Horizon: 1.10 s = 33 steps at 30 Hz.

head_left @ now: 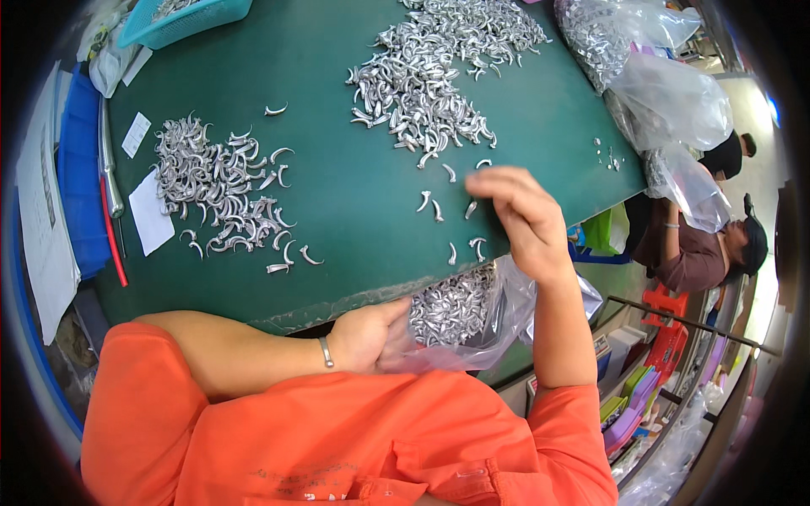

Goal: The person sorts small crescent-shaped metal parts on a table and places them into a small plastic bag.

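My left hand [367, 337] grips the rim of a clear plastic bag [506, 316] just below the table's near edge. Inside the bag lie many small silvery curved metal pieces [451, 308], shaped like hooks or claws. Over the near right part of the table, my right hand [527, 221] is loosely bent, its fingers reaching left and their tips blurred. Nothing shows in it. A few loose curved pieces [437, 211] lie next to those fingertips. Farther back is a large heap of them [430, 80]; a smaller heap [215, 181] sits at the left.
The green tabletop [329, 211] has a worn near edge. A turquoise basket [190, 24] stands far left, near paper slips [152, 215] and a red-ended rod [114, 236]. Filled plastic bags [666, 93] line the right side. Another person [692, 253] is beyond them, near a rack with coloured bins [633, 405].
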### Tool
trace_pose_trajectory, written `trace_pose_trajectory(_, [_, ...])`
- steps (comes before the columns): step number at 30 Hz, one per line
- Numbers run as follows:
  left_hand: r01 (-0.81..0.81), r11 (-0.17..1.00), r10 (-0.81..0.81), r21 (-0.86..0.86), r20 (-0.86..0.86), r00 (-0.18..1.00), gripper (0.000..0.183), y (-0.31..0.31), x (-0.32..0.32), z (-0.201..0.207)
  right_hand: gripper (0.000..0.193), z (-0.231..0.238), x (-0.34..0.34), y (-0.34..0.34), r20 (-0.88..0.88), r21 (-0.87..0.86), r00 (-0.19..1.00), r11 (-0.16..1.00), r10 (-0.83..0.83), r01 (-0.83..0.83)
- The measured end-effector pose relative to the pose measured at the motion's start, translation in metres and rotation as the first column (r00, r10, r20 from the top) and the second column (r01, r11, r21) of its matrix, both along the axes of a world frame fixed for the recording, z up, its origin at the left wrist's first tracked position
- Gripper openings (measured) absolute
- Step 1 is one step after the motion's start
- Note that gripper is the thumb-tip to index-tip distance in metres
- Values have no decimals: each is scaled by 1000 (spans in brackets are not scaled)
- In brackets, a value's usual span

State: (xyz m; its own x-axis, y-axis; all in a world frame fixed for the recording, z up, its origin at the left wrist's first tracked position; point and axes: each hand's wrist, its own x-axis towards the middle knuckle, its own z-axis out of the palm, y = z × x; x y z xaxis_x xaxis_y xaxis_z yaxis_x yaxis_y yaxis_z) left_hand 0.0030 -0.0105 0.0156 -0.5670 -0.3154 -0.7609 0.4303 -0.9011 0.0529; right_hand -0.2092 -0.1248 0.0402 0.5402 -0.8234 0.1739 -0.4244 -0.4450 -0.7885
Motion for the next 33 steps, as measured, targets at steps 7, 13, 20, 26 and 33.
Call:
trace_pose_trajectory(7, [20, 998, -18, 65, -27, 999, 34, -3, 1, 0, 43, 0, 10, -19, -54, -14, 970, 971, 237, -238])
trace_pose_trajectory(13, [20, 998, -16, 63, -57, 998, 34, -3, 1, 1, 43, 0, -6, -1, -149, -62, 979, 987, 138, -149])
trace_pose_trajectory(20, [-10, 994, 10, 110, -2, 1000, 39, -8, -2, 11, 28, 0, -15, 35, -214, -108, 970, 984, 113, -138])
trace_pose_trajectory(26, [-46, 995, 48, 91, -21, 999, 34, -6, -3, 14, 27, 13, -8, 40, 41, 262, 919, 883, 392, -388])
trace_pose_trajectory(33, [-65, 995, 68, 74, -46, 997, 32, -6, -3, 13, 52, 5, 5, 26, 42, 191, 804, 785, 594, -590])
